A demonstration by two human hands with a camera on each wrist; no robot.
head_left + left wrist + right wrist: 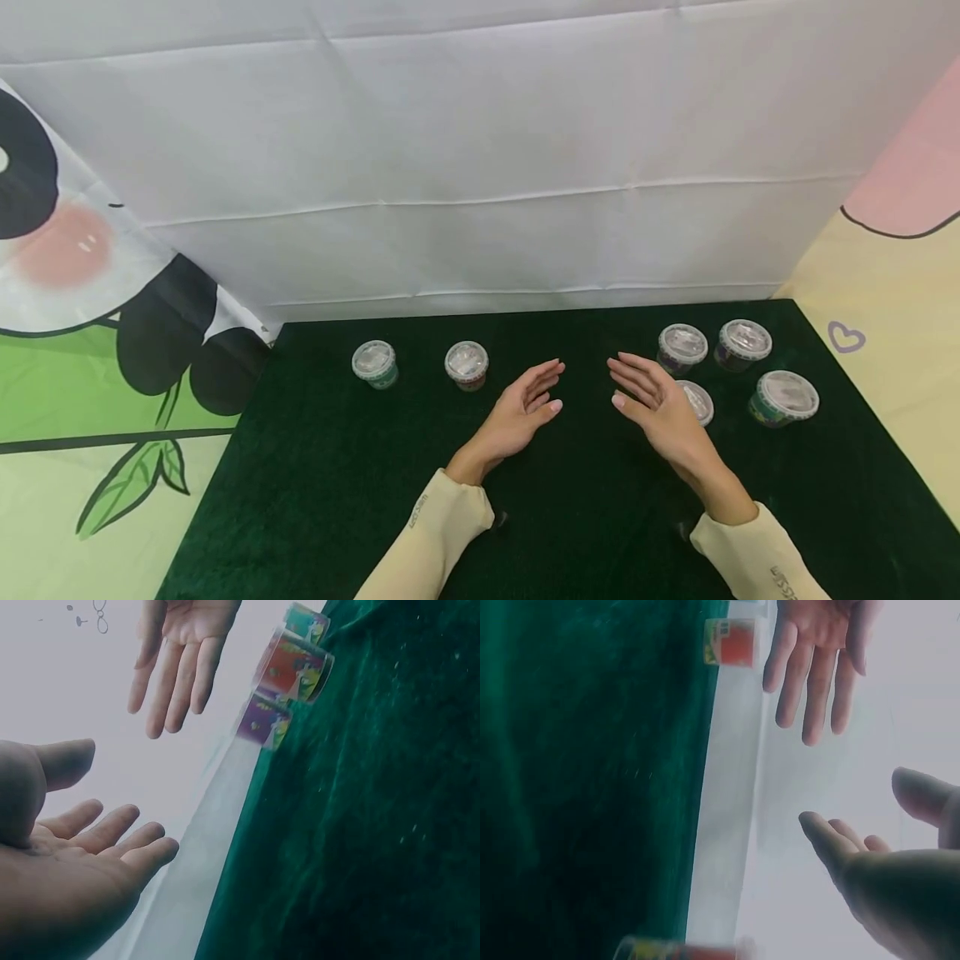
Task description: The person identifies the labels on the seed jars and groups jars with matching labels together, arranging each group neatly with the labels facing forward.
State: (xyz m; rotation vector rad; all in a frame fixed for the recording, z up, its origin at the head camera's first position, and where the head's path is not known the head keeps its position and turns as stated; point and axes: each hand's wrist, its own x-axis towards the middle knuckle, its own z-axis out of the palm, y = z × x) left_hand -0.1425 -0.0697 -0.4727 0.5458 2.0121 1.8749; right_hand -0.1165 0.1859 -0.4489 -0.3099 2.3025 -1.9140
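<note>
Nearest, two cream sleeves (442, 525) are seen on the near side of the half-hidden tub (700, 404), one well to its left and one just to its right. To the left of that tub, the left hand (516, 415) is held up, fingers extended and thumb held wide, with nothing gripped. The right hand (662, 410) is held likewise, wide and unladen, partly covering the tub; whether contact is made cannot be told. To the tub's right, a green tub (783, 398) is placed. Well to its left, a reddish tub (467, 364) and, farther left, a teal tub (374, 363) are set apart. Just beyond it, two purple tubs (682, 347) are stood. The step is judged to be a free-handed stage in handling the tubs; for any grasp, a hand would need to be lowered and its fingers curled round a tub.
</note>
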